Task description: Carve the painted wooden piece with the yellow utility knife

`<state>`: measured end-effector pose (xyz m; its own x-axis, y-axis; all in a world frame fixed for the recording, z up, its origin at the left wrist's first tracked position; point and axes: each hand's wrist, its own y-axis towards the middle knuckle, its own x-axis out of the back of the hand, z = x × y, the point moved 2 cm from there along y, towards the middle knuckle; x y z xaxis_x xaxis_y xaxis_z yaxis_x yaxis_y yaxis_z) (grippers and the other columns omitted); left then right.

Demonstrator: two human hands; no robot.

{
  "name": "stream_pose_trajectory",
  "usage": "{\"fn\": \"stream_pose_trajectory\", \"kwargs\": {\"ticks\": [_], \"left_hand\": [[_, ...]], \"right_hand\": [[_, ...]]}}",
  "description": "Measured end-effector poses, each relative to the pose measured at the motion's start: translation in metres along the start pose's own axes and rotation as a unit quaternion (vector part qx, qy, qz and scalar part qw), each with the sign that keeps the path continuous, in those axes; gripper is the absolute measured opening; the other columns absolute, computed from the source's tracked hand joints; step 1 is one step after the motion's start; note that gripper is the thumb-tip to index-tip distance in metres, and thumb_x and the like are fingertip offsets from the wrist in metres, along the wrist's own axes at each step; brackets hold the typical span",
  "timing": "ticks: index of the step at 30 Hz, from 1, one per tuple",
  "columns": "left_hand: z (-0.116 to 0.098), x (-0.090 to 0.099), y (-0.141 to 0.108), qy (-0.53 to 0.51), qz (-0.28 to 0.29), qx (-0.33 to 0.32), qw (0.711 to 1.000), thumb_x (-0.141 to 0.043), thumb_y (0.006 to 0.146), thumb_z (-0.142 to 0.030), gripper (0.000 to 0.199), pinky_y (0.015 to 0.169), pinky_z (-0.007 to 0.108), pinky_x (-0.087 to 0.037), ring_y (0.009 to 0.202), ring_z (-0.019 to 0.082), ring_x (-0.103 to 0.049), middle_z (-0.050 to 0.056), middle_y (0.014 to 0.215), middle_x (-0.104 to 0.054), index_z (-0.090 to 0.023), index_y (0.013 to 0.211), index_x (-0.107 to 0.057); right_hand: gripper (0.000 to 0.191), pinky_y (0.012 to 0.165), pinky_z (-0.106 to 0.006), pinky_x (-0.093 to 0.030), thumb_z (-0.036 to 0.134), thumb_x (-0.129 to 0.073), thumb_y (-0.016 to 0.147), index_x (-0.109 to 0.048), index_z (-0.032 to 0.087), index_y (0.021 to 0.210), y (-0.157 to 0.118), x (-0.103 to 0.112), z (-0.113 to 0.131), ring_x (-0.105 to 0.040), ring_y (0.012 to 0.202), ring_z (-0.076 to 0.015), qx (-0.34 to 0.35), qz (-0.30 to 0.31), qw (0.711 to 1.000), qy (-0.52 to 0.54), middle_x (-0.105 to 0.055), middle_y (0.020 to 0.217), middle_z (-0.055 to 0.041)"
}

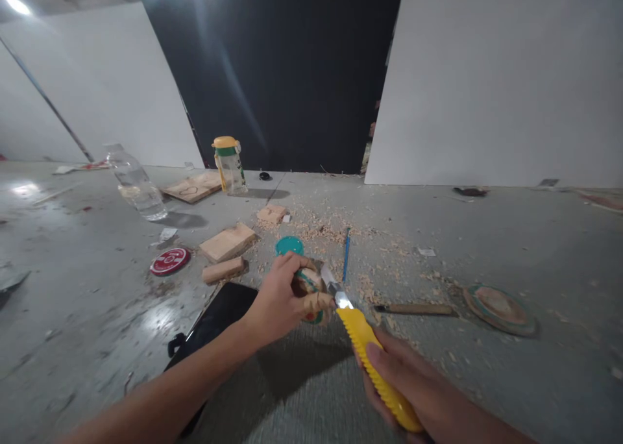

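Currently both hands are occupied. Left hand (277, 298) is closed around a small rounded piece (307, 276), wood-coloured with teal on it, held low and central, just above the gray surface (574, 379); the fingers hide much of it, so exact shape can't be told. Right hand (406, 376) is wrapped around the yellow handle of a utility knife (365, 350), thumb along the top, blade (337, 289) out and angled up-left, tip right by the piece. Can't tell if the edge is touching it. Teal disc (289, 244) lies just beyond the left hand; blue pencil-like stick (346, 256) lies beyond the blade, pointing away. Wood shavings (324, 230) are spread past the hands and off to the right. Left of the hands: flat wood block (228, 241), short wood bar (223, 270) near it, red round lid (170, 261) further left. Small wood block (271, 214) is further back among shavings. Dark flat object (228, 304) is partly under the left forearm in view. Right side: wood-handled tool (418, 309) lying flat, round disc (501, 309) just beyond its end. Back left: clear bottle (136, 184) and yellow-capped cup (230, 165), both upright, plus board (192, 188) with a heart outline beside the cup.
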<state>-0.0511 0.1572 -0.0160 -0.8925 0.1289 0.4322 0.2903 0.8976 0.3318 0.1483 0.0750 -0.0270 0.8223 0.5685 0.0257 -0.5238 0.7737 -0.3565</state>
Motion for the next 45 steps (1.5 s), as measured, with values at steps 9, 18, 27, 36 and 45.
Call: {"fn": "stream_pose_trajectory", "kwargs": {"ticks": [9, 18, 27, 36, 45], "left_hand": [[-0.006, 0.005, 0.001, 0.084, 0.020, -0.064, 0.994, -0.067, 0.062, -0.070, 0.062, 0.076, 0.035, -0.042, 0.091, 0.024, -0.049, 0.005, 0.093, -0.054, -0.020, 0.097, -0.059], [-0.014, 0.007, 0.002, 0.067, 0.023, -0.037, 0.997, -0.070, 0.064, -0.068, 0.056, 0.076, 0.035, -0.043, 0.093, 0.024, -0.049, 0.007, 0.093, -0.053, -0.018, 0.089, -0.062], [-0.015, 0.007, 0.003, 0.033, 0.023, -0.012, 0.999, -0.072, 0.064, -0.065, 0.053, 0.068, 0.030, -0.043, 0.084, 0.021, -0.050, 0.005, 0.088, -0.054, -0.018, 0.086, -0.060], [-0.009, 0.000, -0.002, -0.060, 0.034, 0.059, 0.996, -0.080, 0.063, -0.053, 0.050, 0.056, 0.026, -0.044, 0.064, 0.014, -0.053, 0.000, 0.074, -0.056, -0.019, 0.088, -0.054], [-0.008, -0.005, -0.004, -0.154, 0.060, 0.127, 0.978, -0.080, 0.064, -0.051, 0.055, 0.047, 0.025, -0.045, 0.051, 0.012, -0.055, -0.005, 0.063, -0.054, -0.019, 0.095, -0.047]], "right_hand": [[0.049, 0.028, -0.012, -0.023, 0.069, -0.040, 0.087, -0.044, 0.021, 0.088, 0.004, 0.016, 0.000, -0.026, 0.028, -0.0026, -0.030, 0.092, 0.994, 0.055, -0.048, 0.049, 0.0090], [0.055, 0.030, -0.013, -0.021, 0.076, -0.040, 0.083, -0.044, 0.021, 0.088, 0.003, 0.011, 0.000, -0.025, 0.031, -0.0020, -0.034, 0.046, 0.998, 0.034, -0.046, 0.053, 0.0088], [0.051, 0.032, -0.013, -0.022, 0.071, -0.037, 0.089, -0.046, 0.021, 0.090, -0.001, 0.004, 0.001, -0.023, 0.036, -0.0020, -0.003, 0.034, 0.999, 0.028, -0.043, 0.057, 0.0083], [0.051, 0.034, -0.014, -0.021, 0.070, -0.035, 0.091, -0.046, 0.020, 0.089, -0.003, 0.000, 0.009, -0.023, 0.036, -0.0014, 0.007, 0.027, 1.000, 0.010, -0.042, 0.059, 0.0084], [0.049, 0.035, -0.015, -0.023, 0.067, -0.034, 0.092, -0.045, 0.020, 0.084, -0.002, -0.001, 0.006, -0.025, 0.038, -0.0024, 0.015, 0.006, 1.000, 0.007, -0.042, 0.059, 0.0077]]}}
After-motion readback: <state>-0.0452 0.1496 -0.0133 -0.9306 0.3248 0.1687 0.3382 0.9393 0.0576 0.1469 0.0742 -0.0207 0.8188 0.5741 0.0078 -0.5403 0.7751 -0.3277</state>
